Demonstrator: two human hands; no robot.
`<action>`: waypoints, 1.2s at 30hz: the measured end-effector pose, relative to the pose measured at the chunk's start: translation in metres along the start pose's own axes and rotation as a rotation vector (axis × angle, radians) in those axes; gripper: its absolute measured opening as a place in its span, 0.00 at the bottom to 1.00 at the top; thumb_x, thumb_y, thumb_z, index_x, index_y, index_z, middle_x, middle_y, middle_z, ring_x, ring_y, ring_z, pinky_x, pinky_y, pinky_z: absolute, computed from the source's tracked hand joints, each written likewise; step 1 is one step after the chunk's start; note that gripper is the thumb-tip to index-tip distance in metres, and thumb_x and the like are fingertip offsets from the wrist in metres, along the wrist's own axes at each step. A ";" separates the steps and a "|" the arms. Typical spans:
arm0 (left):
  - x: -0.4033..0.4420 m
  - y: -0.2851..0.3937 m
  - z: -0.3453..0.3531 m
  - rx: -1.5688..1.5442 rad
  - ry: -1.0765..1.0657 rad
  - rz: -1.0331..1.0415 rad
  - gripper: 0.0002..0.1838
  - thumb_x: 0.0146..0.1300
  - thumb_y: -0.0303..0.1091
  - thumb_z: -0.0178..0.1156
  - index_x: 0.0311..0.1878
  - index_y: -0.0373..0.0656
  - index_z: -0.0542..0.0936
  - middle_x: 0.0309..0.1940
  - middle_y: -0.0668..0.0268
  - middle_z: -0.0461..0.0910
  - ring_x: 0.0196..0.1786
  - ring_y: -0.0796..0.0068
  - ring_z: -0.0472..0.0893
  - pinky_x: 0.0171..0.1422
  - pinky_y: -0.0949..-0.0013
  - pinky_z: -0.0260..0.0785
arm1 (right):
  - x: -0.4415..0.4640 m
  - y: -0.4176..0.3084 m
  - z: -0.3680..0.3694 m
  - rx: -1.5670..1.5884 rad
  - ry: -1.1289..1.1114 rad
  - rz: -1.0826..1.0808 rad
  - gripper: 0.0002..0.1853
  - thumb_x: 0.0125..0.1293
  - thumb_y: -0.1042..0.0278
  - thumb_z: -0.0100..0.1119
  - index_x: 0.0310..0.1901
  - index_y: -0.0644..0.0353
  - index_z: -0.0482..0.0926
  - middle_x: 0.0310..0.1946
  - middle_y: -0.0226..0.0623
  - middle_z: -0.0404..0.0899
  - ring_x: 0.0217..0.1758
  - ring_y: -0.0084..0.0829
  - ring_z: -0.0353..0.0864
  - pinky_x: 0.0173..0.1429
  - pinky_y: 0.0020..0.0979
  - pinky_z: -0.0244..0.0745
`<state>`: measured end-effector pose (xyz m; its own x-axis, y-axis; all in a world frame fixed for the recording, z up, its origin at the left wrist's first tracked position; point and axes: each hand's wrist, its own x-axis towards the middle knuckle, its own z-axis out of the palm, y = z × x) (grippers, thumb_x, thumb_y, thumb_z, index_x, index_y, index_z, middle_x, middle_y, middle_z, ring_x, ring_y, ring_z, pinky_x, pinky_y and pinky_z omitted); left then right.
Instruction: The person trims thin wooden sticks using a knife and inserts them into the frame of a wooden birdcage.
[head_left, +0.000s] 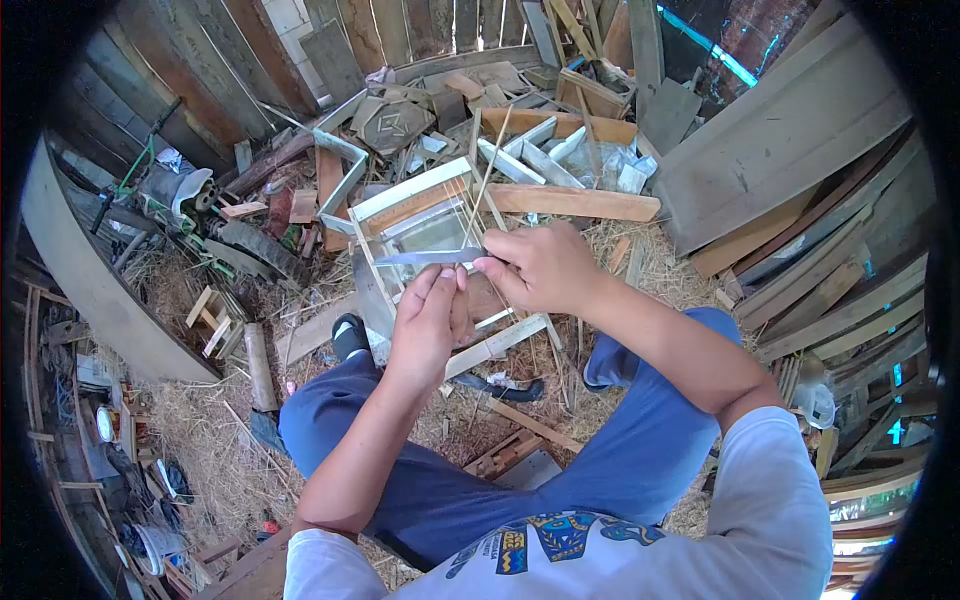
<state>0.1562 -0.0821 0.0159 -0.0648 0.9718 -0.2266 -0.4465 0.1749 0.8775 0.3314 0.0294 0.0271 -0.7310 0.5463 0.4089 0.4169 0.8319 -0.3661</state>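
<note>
A knife with a grey blade point(425, 257) points to the left, level with both hands. My right hand point(535, 265) is closed round its handle end. Close beside it, just under the blade, my left hand point(433, 310) is closed with its fingers pressed together; a thin wooden stick point(480, 200) slants up from between the hands, and its lower end is hidden by the fingers. Below and behind the hands stands a light wooden frame point(415, 192) with slats.
Wood scraps point(400, 125) and white-painted pieces point(545, 160) lie ahead. A large board point(785, 130) leans at the right, a curved panel point(110, 290) at the left, near a wheeled machine point(255, 245). Straw point(190, 420) covers the ground around my legs.
</note>
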 end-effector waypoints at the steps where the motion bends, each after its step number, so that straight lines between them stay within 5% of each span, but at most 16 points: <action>1: -0.001 0.000 -0.001 0.021 -0.029 0.022 0.10 0.84 0.39 0.47 0.44 0.49 0.74 0.19 0.81 0.58 0.18 0.85 0.54 0.28 0.71 0.54 | 0.002 0.003 0.001 0.000 0.002 0.000 0.14 0.74 0.51 0.60 0.34 0.51 0.78 0.21 0.40 0.82 0.27 0.48 0.85 0.29 0.49 0.75; 10: 0.000 -0.002 0.007 -0.053 0.022 0.056 0.10 0.85 0.40 0.47 0.44 0.50 0.73 0.18 0.81 0.56 0.18 0.86 0.52 0.27 0.72 0.54 | 0.006 0.014 0.004 -0.099 0.055 -0.033 0.15 0.73 0.51 0.61 0.33 0.51 0.78 0.20 0.38 0.80 0.25 0.47 0.84 0.27 0.47 0.75; 13: -0.002 0.000 0.005 -0.064 0.021 0.014 0.10 0.85 0.40 0.47 0.44 0.49 0.73 0.18 0.81 0.56 0.18 0.86 0.52 0.27 0.72 0.53 | 0.013 0.030 0.004 -0.060 0.172 0.130 0.14 0.74 0.52 0.60 0.32 0.50 0.78 0.20 0.37 0.80 0.24 0.47 0.83 0.28 0.49 0.75; 17: -0.008 0.000 0.012 -0.026 -0.003 0.069 0.10 0.85 0.39 0.47 0.44 0.49 0.73 0.18 0.81 0.56 0.17 0.86 0.51 0.26 0.71 0.53 | 0.003 0.018 0.000 -0.034 0.223 -0.056 0.15 0.73 0.52 0.61 0.31 0.51 0.78 0.21 0.39 0.80 0.25 0.49 0.83 0.30 0.48 0.76; 22: -0.008 0.002 0.010 -0.039 0.019 0.034 0.11 0.85 0.39 0.46 0.44 0.48 0.73 0.18 0.81 0.56 0.17 0.85 0.52 0.26 0.71 0.53 | 0.018 0.056 -0.011 -0.155 0.099 0.152 0.16 0.71 0.50 0.63 0.30 0.50 0.77 0.21 0.41 0.79 0.27 0.48 0.84 0.32 0.48 0.77; 27: -0.008 0.002 0.010 -0.029 -0.026 0.032 0.11 0.85 0.39 0.46 0.44 0.48 0.72 0.18 0.80 0.56 0.17 0.85 0.53 0.27 0.71 0.56 | 0.005 0.036 -0.009 -0.085 0.073 -0.049 0.17 0.73 0.49 0.60 0.31 0.52 0.79 0.22 0.42 0.82 0.28 0.49 0.85 0.31 0.49 0.77; 30: -0.011 0.001 0.009 -0.032 -0.020 -0.011 0.10 0.85 0.39 0.46 0.44 0.48 0.72 0.18 0.80 0.56 0.17 0.85 0.53 0.26 0.71 0.56 | 0.020 0.081 -0.020 -0.177 0.071 0.264 0.17 0.74 0.48 0.58 0.34 0.51 0.81 0.25 0.41 0.85 0.29 0.50 0.86 0.33 0.50 0.79; 33: -0.013 0.004 0.013 -0.027 -0.012 -0.018 0.10 0.85 0.38 0.46 0.44 0.48 0.72 0.18 0.81 0.56 0.17 0.85 0.53 0.26 0.71 0.55 | 0.007 0.056 -0.010 -0.119 0.052 0.184 0.16 0.75 0.48 0.57 0.36 0.50 0.83 0.27 0.42 0.85 0.32 0.48 0.87 0.35 0.48 0.79; 34: -0.015 0.005 0.013 -0.007 -0.013 -0.023 0.10 0.85 0.38 0.46 0.44 0.48 0.72 0.18 0.81 0.55 0.17 0.85 0.52 0.25 0.72 0.54 | 0.005 0.056 -0.006 -0.034 0.184 -0.062 0.18 0.77 0.46 0.54 0.39 0.50 0.84 0.30 0.44 0.86 0.36 0.49 0.88 0.39 0.49 0.79; 35: -0.014 0.005 0.013 -0.002 -0.015 -0.029 0.10 0.85 0.38 0.46 0.44 0.48 0.72 0.18 0.81 0.55 0.17 0.85 0.52 0.25 0.72 0.54 | 0.007 0.067 -0.005 -0.032 0.187 -0.055 0.18 0.77 0.46 0.54 0.39 0.50 0.84 0.30 0.44 0.86 0.36 0.49 0.88 0.39 0.49 0.79; 36: -0.015 0.004 0.013 -0.008 -0.005 -0.058 0.10 0.85 0.38 0.46 0.43 0.48 0.72 0.18 0.80 0.56 0.17 0.85 0.52 0.25 0.72 0.54 | 0.013 0.087 -0.007 -0.063 0.082 0.258 0.20 0.78 0.45 0.52 0.41 0.52 0.85 0.32 0.44 0.86 0.38 0.50 0.88 0.41 0.49 0.79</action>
<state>0.1668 -0.0940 0.0283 -0.0343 0.9608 -0.2750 -0.4564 0.2298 0.8596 0.3622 0.1092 0.0068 -0.5510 0.7451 0.3758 0.6186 0.6669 -0.4153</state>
